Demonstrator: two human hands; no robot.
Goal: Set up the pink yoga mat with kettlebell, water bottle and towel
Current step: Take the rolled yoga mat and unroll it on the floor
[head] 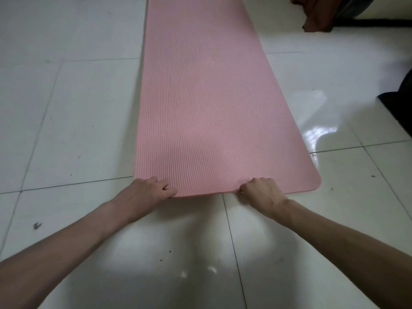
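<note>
fingers of your left hand [149,190] and right hand [261,190] curl and pinch the near short edge of the pink yoga mat [207,103], whose long axis runs straight away from you across the floor [66,121].

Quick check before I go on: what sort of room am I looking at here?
Probably a room in a home, not a gym: a glossy white tiled floor, the pink yoga mat rolled out flat on it, and brown fabric hanging at the far right. Both hands grip the mat's near edge.
</note>
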